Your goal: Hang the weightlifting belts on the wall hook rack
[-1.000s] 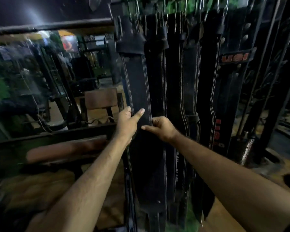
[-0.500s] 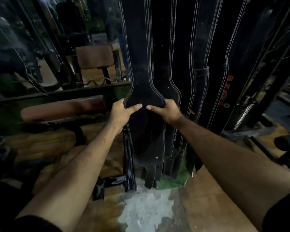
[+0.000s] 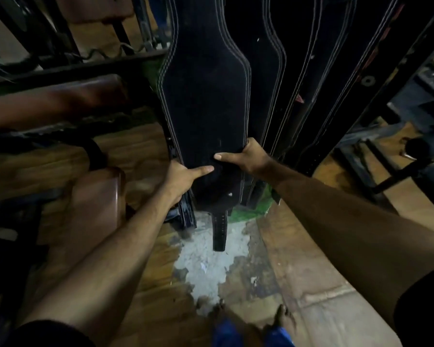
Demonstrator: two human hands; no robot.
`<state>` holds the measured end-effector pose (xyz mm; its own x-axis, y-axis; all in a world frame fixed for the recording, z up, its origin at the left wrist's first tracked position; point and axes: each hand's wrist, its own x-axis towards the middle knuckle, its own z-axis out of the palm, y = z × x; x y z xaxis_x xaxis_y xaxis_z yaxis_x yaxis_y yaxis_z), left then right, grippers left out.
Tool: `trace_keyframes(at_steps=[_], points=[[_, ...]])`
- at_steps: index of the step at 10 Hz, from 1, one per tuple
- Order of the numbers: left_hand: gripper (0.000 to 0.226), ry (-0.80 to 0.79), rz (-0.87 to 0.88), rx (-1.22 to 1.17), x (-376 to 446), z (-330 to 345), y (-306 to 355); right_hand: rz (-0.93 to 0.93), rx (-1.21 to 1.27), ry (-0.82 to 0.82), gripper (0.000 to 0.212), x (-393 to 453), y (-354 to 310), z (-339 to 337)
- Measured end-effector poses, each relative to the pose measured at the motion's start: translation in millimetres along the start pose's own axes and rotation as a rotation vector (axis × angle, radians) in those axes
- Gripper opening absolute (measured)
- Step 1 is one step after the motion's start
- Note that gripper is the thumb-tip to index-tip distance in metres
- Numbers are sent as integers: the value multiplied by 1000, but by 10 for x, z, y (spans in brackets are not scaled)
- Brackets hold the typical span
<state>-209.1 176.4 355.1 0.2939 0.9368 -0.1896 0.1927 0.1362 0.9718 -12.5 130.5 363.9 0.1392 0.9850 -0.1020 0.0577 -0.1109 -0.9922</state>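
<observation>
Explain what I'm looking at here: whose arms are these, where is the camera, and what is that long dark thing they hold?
There is no machine; a person wears the camera on their head, looking down. The left hand and right hand each keep a grip on one edge of a black weightlifting belt that hangs straight down, its narrow strap end near the floor. More belts hang beside it. The hooks are out of view. A brown padded bench stands to the left.

Your left hand [image 3: 182, 180] and right hand [image 3: 248, 160] flank the front belt [image 3: 206, 96], which hangs before you. More belts [image 3: 298, 71] hang behind and to its right. A padded bench [image 3: 53, 98] lies left; the floor [image 3: 211, 266] lies below.
</observation>
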Motion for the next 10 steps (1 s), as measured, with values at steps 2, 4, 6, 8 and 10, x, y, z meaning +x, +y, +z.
trace_keyframes(at_steps=[2,4,6,8,10], points=[[53,-24,-14,54,266,54,-483,82,-23,38,58,139,635,36],[54,-21,7,84,386,111,-1133,145,-37,65,50,177,1256,143],[69,6,-16,147,364,134,-1813,215,-54,10,76,165,1919,251],[74,24,-97,149,248,210,-2099,370,-141,-9,60,108,2261,253],[42,221,-344,143,46,475,-1976,617,-396,140,41,-15,2340,287]])
